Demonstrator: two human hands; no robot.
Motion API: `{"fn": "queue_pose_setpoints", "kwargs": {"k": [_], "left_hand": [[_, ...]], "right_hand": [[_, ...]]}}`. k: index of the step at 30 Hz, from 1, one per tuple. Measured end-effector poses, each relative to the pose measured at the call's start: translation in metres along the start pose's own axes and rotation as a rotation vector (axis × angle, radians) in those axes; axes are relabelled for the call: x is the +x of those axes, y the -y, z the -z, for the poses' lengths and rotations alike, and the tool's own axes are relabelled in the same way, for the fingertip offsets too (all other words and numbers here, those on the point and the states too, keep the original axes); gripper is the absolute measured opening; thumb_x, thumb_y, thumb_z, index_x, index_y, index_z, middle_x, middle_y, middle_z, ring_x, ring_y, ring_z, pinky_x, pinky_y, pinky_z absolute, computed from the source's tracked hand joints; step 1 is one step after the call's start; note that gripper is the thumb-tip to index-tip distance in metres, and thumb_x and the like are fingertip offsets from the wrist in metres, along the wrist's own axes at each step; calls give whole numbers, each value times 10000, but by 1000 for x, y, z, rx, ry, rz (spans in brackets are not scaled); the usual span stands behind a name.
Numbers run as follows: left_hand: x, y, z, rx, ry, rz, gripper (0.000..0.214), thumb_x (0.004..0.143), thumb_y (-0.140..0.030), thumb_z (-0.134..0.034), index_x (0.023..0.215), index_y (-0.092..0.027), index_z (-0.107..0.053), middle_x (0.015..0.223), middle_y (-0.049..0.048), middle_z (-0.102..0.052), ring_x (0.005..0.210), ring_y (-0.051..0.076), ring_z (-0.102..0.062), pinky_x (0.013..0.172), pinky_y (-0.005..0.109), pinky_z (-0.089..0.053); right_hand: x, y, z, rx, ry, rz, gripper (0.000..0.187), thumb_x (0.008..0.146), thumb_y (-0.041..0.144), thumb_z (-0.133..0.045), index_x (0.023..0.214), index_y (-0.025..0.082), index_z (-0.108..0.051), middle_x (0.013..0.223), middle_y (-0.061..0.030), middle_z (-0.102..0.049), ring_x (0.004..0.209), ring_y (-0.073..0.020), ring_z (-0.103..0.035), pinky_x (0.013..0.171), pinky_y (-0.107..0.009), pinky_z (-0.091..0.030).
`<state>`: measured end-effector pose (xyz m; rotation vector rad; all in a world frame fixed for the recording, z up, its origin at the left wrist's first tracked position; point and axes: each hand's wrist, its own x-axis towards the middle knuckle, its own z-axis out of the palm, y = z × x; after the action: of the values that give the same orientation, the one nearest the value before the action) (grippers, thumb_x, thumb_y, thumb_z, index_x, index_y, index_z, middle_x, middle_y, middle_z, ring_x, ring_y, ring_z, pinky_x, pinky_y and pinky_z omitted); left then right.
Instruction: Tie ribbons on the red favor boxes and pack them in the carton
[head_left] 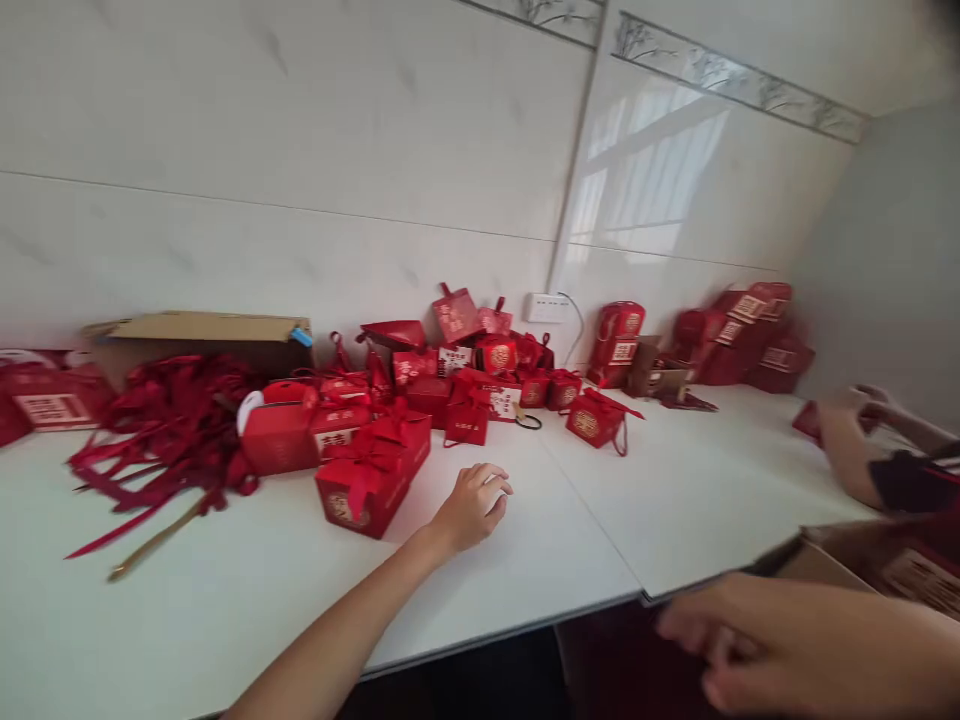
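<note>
My left hand (472,507) is over the white table, its fingers loosely bent and apart, with nothing in them. Just left of it lies a long red gift box (379,470) with a red ribbon bow on top. My right hand (780,640) is at the lower right, in front of the table edge and close to an open cardboard box (821,562). Motion smears its bent fingers, so whether they hold anything is unclear. Beyond my left hand, a small red gift box (596,420) with a gold emblem and ribbon stands alone.
A heap of dark red ribbons (184,425) spreads at the left, before a cardboard carton (202,328). Several small red boxes (469,405) crowd the wall. Taller red packages (616,345) stand farther right. Another person's hands (844,415) hold something red at the right.
</note>
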<state>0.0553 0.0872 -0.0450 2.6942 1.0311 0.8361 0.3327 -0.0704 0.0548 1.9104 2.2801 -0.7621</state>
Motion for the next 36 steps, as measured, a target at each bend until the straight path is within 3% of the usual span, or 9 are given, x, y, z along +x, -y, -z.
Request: {"fn": "queue_pose_setpoints", "kwargs": {"k": [1,4,6,10,15,21,27,33,36], "left_hand": [[-4,7,1,8,-12,21,194,851,-118,-451,940,-185,-610,1069,79,-623,1050,198,-571,926,389,-430],[-10,18,1,9,-25,49,184,849,-153,-474,977,-176,-605,1056,82,-632,1030,210,-572,899,374,-447],[-11,18,0,6,-6,43,179,842,-168,-487,971,-167,-611,1016,81,-650,1017,223,-580,865,363,-463],[-12,16,-3,11,74,-6,142,833,-170,-494,875,-173,-630,910,51,-675,906,202,-613,833,340,-470],[-13,18,-6,27,107,28,199,859,-204,-461,979,-155,-613,1019,95,-657,980,239,-586,847,374,-461],[-12,25,-4,-7,120,115,153,820,-153,-471,855,-153,-620,938,87,-650,951,238,-576,851,393,-456],[-12,38,-6,-111,5,225,131,774,-134,-487,777,-178,-611,901,71,-636,935,235,-562,866,409,-452],[-9,58,5,-319,-169,436,202,741,-135,-436,854,-182,-596,912,83,-649,952,239,-597,902,417,-458],[-12,50,23,-417,-213,527,211,799,-267,-402,882,-182,-576,923,80,-657,894,229,-634,842,391,-488]], "right_hand": [[29,34,14,-4,97,127,384,761,471,-562,1078,289,-682,993,-65,-715,863,-231,-680,753,-321,-541],[117,114,36,15,-190,452,376,805,436,-549,1071,197,-666,1060,-112,-679,926,-251,-647,837,-358,-499],[172,148,32,29,-295,502,386,866,381,-483,1184,187,-586,1216,-126,-588,1099,-246,-568,946,-368,-436],[248,184,12,131,-362,480,604,818,398,-570,1341,141,-413,1365,-189,-418,1229,-283,-469,1011,-394,-381],[283,198,1,249,-321,428,747,780,527,-569,1347,76,-387,1265,-239,-478,1081,-325,-583,907,-427,-452],[272,181,7,278,-539,413,825,698,407,-676,1376,106,-312,1275,-230,-486,1194,-353,-493,957,-476,-411],[180,101,38,301,-827,535,840,722,390,-661,1429,234,-236,1354,-142,-477,1198,-312,-502,953,-480,-447],[130,33,3,295,-427,579,792,734,301,-636,1440,286,-278,1525,-90,-249,1387,-306,-264,1068,-486,-350],[120,17,-31,540,-450,450,734,757,366,-630,1407,292,-297,1514,-110,-246,1358,-290,-331,992,-467,-440]]}}
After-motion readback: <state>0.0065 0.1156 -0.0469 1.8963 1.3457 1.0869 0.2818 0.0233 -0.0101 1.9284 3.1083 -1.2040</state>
